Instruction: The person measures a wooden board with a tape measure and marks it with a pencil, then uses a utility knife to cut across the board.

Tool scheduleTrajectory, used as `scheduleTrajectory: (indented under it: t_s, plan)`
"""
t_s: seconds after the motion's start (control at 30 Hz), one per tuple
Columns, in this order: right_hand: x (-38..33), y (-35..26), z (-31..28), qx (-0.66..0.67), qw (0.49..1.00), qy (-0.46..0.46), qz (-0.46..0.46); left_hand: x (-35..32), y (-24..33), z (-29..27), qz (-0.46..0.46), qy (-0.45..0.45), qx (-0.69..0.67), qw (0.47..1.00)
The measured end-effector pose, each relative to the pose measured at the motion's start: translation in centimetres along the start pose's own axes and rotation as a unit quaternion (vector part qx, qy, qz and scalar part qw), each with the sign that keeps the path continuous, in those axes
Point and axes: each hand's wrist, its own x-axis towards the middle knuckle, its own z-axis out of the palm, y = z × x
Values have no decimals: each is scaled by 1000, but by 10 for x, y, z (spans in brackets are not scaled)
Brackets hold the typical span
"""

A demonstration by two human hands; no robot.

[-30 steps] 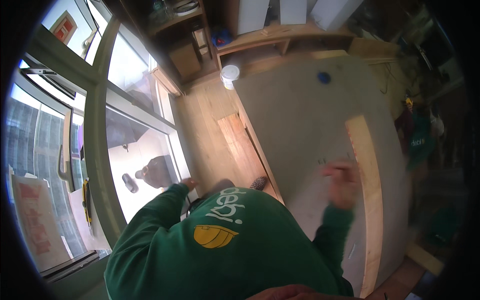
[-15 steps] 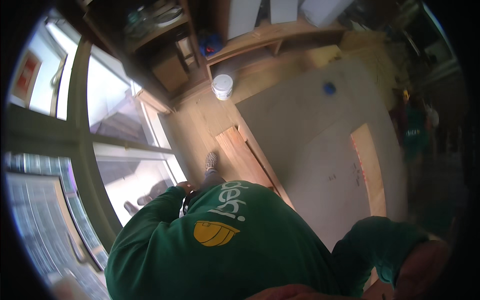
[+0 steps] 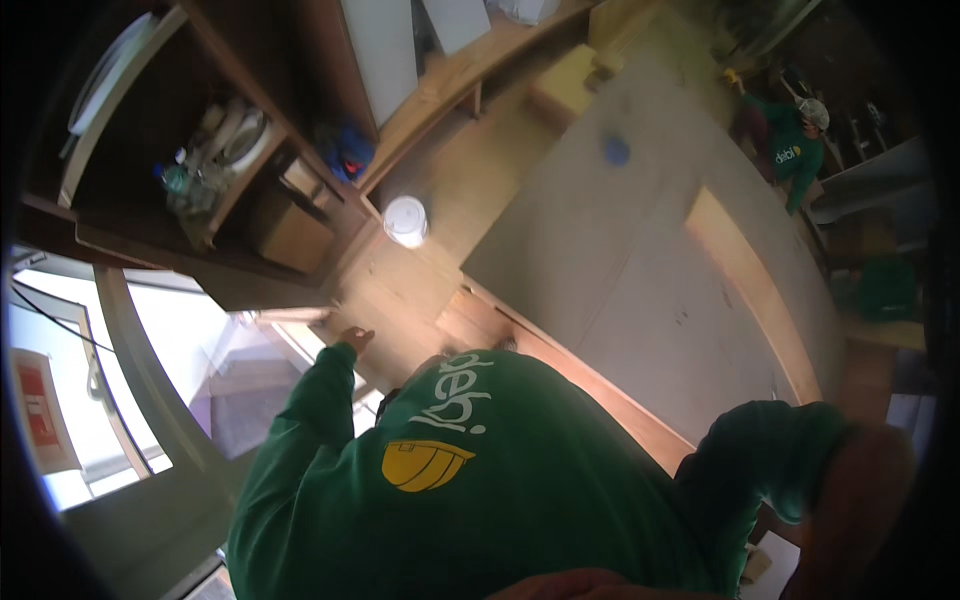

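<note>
My left hand (image 3: 357, 338) hangs out to the left at the end of a green sleeve, above the wooden floor. Its fingers are loosely bent and a little apart, with nothing seen in them. A lidded white bucket (image 3: 405, 222) stands on the floor beyond it. On the right, my right hand (image 3: 862, 490) is raised close to the view's edge, dark and blurred. Its fingers do not show, so what it holds is hidden. A wide grey board (image 3: 580, 270) lies to my right, and a long pale wooden strip (image 3: 757, 295) rests on it.
A small blue round thing (image 3: 615, 151) sits on the board. Shelving (image 3: 240, 190) with bottles and a cardboard box (image 3: 290, 235) stands at the left. A low wooden bench (image 3: 450, 95) runs along the back. Another person (image 3: 790, 140) in green is at the far right.
My view has swung left and I have moved forward, so the shelving and bucket appear nearer. My left hand has come away from my side, outward and forward. The right arm stays raised.
</note>
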Motion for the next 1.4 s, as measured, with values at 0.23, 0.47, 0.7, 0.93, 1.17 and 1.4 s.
scheduleTrajectory:
  t_s: [0.23,0.47,0.7,0.93,1.17,1.4]
  plan:
    - [-117,36,-15,-302,817,352,341,91,25,-52,122,-61,244,960]
    - [-332,201,131,22,452,776,439,243,9,-159,199,-115,423,876]
    - [-376,253,359,-78,193,944,257,368,167,-213,469,-141,521,699]
    - [-337,262,354,-57,13,969,240,456,390,-162,408,-137,399,809]
    - [-432,272,330,-129,76,952,266,247,548,4,194,-486,52,851]
    - [-548,277,231,-67,-47,990,118,163,591,109,14,-573,-98,813]
